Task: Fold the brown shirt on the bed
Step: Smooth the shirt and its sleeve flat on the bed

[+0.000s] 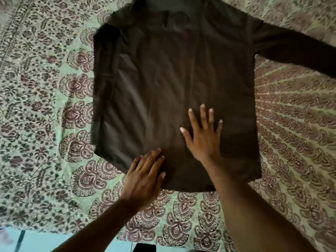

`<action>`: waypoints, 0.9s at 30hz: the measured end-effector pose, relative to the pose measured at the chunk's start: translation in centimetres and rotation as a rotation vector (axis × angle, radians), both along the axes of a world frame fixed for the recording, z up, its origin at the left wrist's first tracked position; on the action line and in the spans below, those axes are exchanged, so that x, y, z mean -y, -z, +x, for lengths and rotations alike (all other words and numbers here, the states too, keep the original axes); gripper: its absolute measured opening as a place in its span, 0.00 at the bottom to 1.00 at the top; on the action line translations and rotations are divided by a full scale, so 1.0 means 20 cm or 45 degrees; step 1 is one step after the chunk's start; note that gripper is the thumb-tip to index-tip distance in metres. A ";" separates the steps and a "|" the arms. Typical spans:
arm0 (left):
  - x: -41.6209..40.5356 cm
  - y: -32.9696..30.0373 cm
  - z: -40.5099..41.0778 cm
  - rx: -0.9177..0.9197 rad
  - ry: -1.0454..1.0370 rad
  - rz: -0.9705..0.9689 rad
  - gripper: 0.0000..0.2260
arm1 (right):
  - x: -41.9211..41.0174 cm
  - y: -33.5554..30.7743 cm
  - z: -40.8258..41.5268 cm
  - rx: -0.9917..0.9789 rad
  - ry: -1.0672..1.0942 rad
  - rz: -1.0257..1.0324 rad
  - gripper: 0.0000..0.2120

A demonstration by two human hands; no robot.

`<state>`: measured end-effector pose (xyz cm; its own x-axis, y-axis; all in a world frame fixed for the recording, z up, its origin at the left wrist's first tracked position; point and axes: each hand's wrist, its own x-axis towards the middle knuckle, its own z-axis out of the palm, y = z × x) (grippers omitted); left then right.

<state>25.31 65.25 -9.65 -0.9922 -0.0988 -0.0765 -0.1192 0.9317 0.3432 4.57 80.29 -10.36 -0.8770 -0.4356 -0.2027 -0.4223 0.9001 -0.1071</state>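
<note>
I press both flat, spread hands, left [145, 175] and right [203, 135], gripping nothing, on the brown shirt [172, 79] lying on the patterned bed [45, 106].

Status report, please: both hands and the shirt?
Left hand, right hand flat on dark brown cloth shirt. One sleeve folded in, other still out. Nothing in the way.
</note>
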 end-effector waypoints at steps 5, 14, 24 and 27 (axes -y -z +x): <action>0.31 -0.02 -0.38 -0.097 -0.176 -0.058 0.25 | -0.05 0.01 0.52 0.023 -0.245 -0.009 0.35; 0.49 0.07 0.00 0.175 0.012 -0.221 0.33 | 0.00 -0.11 0.39 -0.013 -0.337 -0.051 0.34; 0.62 -0.04 -0.01 -0.110 -0.112 -0.034 0.22 | 0.43 0.00 0.52 0.050 -0.316 -0.027 0.34; 0.75 -0.03 -0.24 -0.029 0.017 -0.181 0.25 | 0.38 0.01 0.75 0.142 -0.606 -0.091 0.32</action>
